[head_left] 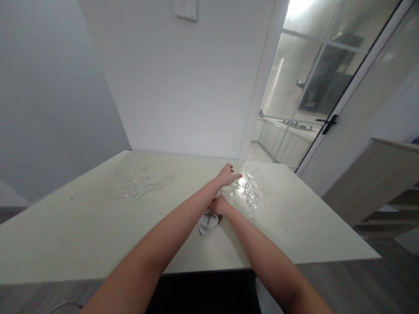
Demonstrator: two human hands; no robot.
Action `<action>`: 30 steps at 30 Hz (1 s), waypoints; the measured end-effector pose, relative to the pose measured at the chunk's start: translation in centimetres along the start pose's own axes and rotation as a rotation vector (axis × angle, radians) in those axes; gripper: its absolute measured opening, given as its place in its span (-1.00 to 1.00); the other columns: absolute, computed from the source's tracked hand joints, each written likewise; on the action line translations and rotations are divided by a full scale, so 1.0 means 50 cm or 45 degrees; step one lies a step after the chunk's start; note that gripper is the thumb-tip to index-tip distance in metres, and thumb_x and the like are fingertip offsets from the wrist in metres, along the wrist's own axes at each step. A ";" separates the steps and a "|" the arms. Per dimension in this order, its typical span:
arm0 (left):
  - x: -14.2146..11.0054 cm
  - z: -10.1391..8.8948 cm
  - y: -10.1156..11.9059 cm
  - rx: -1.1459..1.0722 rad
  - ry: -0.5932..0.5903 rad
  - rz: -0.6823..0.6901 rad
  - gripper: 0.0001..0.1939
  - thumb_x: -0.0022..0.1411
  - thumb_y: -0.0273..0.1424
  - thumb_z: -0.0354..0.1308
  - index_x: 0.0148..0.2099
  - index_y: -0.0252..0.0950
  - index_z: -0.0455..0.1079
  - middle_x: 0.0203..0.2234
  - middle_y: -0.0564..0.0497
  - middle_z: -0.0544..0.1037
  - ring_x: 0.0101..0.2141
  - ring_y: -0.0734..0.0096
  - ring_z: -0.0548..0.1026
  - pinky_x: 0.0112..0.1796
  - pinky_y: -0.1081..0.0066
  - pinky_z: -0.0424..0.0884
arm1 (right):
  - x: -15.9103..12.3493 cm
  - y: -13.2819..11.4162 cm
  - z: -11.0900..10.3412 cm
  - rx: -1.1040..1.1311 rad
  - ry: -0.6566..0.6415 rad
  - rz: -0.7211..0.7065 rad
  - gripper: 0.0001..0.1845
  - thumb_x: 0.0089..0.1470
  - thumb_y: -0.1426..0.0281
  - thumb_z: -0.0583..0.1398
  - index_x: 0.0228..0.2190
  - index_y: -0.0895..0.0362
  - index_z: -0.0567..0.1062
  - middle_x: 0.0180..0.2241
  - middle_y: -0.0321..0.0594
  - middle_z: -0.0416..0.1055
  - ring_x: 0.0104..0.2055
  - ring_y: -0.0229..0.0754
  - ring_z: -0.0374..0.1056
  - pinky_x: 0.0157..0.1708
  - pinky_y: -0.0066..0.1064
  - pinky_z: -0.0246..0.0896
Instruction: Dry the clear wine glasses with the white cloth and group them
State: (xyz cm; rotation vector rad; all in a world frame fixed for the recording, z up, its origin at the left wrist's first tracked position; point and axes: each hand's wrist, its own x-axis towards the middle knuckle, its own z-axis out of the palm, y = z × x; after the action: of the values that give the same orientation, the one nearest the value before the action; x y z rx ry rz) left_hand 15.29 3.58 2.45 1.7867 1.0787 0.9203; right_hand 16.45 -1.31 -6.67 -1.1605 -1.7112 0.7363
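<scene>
From afar I see the left hand point(229, 175), fingers parted, seemingly empty, beside the glasses point(249, 192) at right, the right hand point(220, 206) at the cloth point(207, 222), grip hidden; crossed arms point(173, 233) could topple a glass.

A pale table point(81, 244) is set against a white wall point(183, 87), on which a switch plate point(186, 10) is mounted; at the left it is met by a greyer wall point(55, 87). Through a glazed partition at the right, white cabinets point(273, 137) and a cooktop point(299, 126) are seen, brightly lit from above. A white door frame is fitted with a black handle point(330, 124). Wood-toned shelving point(363, 187) is placed nearby, above a grey-brown floor point(330, 285).
</scene>
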 end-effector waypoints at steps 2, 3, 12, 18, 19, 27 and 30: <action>-0.031 -0.041 -0.002 -0.027 0.060 0.166 -0.32 -0.11 -0.24 0.34 0.03 -0.33 0.18 -0.08 -0.19 0.41 -0.25 0.33 0.46 -0.28 0.37 0.37 | -0.005 -0.005 -0.003 -0.008 -0.002 0.004 -0.77 -0.11 0.39 0.21 -0.30 0.05 0.49 -0.20 -0.18 0.50 -0.14 -0.08 0.39 -0.05 -0.20 0.29; -0.049 -0.067 -0.007 -0.051 0.107 0.262 -0.35 -0.08 -0.24 0.32 0.03 -0.30 0.17 -0.08 -0.17 0.40 -0.23 0.34 0.46 -0.28 0.38 0.37 | -0.006 -0.008 -0.005 -0.027 -0.012 -0.007 -0.80 -0.09 0.39 0.20 -0.31 0.05 0.49 -0.20 -0.19 0.49 -0.14 -0.09 0.39 -0.04 -0.20 0.27; -0.167 -0.306 -0.109 0.776 0.924 0.345 -0.52 -0.02 -0.31 0.25 -0.04 -0.27 0.25 -0.08 -0.21 0.36 0.04 -0.07 0.25 0.04 -0.01 0.07 | -0.009 -0.024 -0.013 -0.062 -0.060 -0.021 -0.80 0.01 0.33 0.14 -0.30 0.10 0.50 -0.21 -0.22 0.49 -0.10 -0.17 0.38 0.03 -0.22 0.21; -0.149 -0.307 -0.143 0.306 0.789 -0.012 -0.49 -0.11 -0.20 0.30 -0.14 -0.28 0.22 -0.26 -0.14 0.40 -0.19 0.12 0.42 -0.18 0.19 0.31 | -0.013 -0.025 -0.019 -0.050 -0.081 -0.004 -0.79 0.00 0.33 0.14 -0.30 0.10 0.50 -0.22 -0.22 0.49 -0.13 -0.17 0.39 0.01 -0.23 0.23; -0.144 -0.299 -0.146 0.102 0.742 -0.132 -0.45 -0.14 -0.18 0.32 -0.15 -0.28 0.20 -0.31 -0.11 0.40 -0.27 0.19 0.44 -0.25 0.24 0.33 | -0.013 -0.027 -0.020 -0.051 -0.077 0.000 -0.79 -0.01 0.33 0.15 -0.29 0.10 0.49 -0.21 -0.22 0.49 -0.13 -0.17 0.39 0.01 -0.24 0.23; -0.134 -0.234 -0.158 -0.975 0.973 -0.393 -0.58 0.06 -0.21 0.09 -0.08 -0.18 0.04 -0.31 0.04 0.30 -0.50 0.60 0.41 -0.48 0.51 0.34 | -0.015 -0.035 -0.023 -0.035 -0.072 0.036 -0.80 -0.02 0.31 0.17 -0.33 0.10 0.50 -0.24 -0.23 0.49 -0.15 -0.17 0.40 -0.02 -0.26 0.25; -0.137 -0.231 -0.156 -1.030 1.248 -0.352 -0.51 0.07 -0.33 0.05 0.02 -0.10 -0.08 -0.27 0.07 0.28 -0.51 0.63 0.39 -0.51 0.54 0.32 | -0.015 -0.036 -0.023 -0.016 -0.069 0.027 -0.79 -0.02 0.31 0.16 -0.32 0.11 0.49 -0.25 -0.23 0.49 -0.15 -0.17 0.40 -0.02 -0.26 0.25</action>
State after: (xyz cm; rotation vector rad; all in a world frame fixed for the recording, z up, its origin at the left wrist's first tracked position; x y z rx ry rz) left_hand 0.27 2.70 -1.36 0.4623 1.2008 1.7910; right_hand 16.94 -2.70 -4.94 -1.1782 -1.7527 0.7771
